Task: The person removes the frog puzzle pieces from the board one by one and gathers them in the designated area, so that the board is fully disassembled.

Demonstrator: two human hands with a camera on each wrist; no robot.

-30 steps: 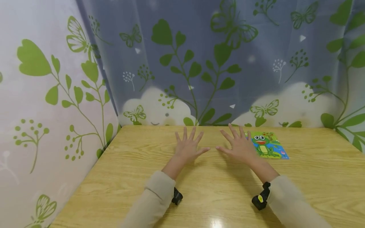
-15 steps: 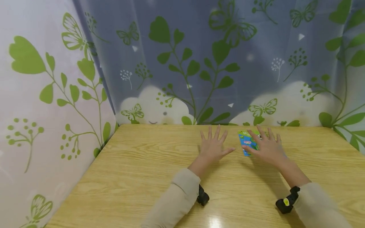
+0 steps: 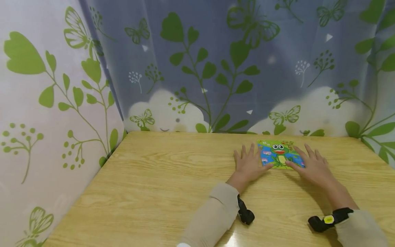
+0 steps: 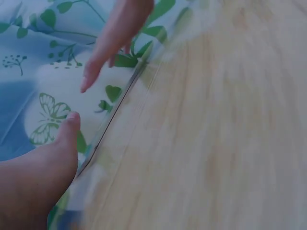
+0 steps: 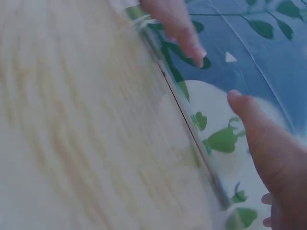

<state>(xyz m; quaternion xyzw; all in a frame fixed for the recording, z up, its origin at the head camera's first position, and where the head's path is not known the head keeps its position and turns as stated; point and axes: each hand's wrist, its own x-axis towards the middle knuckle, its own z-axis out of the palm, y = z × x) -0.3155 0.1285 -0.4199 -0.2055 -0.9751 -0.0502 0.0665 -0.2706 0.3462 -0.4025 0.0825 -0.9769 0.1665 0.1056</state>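
In the head view a colourful picture card (image 3: 279,156) with a smiling green frog lies on the wooden table (image 3: 172,192), towards its far right. My left hand (image 3: 248,166), fingers spread, is at the card's left edge, the thumb overlapping its lower left part. On the other side my right hand (image 3: 316,168) has its fingers spread too, with the thumb reaching over the card's lower right. Both wrist views show the two thumbs pointing towards each other with a gap between them; the card is not visible there.
A blue curtain (image 3: 191,103) printed with leaves and butterflies hangs behind the table's back edge. A pale patterned curtain (image 3: 31,103) stands along the left side. Black wrist devices (image 3: 246,212) are strapped on both forearms over beige sleeves (image 3: 213,212).
Both hands have moved to the right. The right hand passed across the card to its right side, the left hand came up to its left edge, and the card's frog is uncovered.
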